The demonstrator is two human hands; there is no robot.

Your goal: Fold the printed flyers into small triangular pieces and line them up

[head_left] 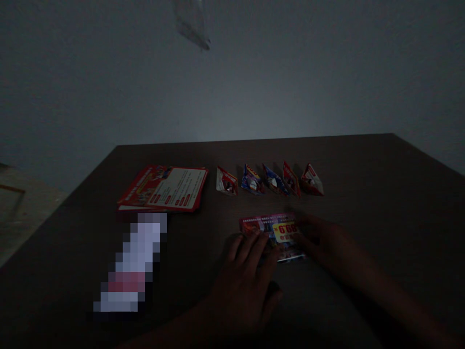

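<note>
A colourful printed paper with a yellow label lies flat on the dark table, in front of me. My left hand rests on its near left part, fingers spread and pointing away from me. At the paper's right edge is my right hand, its thumb and fingers closed around that edge. Beyond the paper stand several small folded paper pieces in a row, red, blue and white. The light is dim, and the right fingertips are partly hard to see.
A stack of red and white printed sheets lies on the left of the table. Nearer me on the left is a blurred-out, pixelated object. A pale wall rises behind the table's far edge.
</note>
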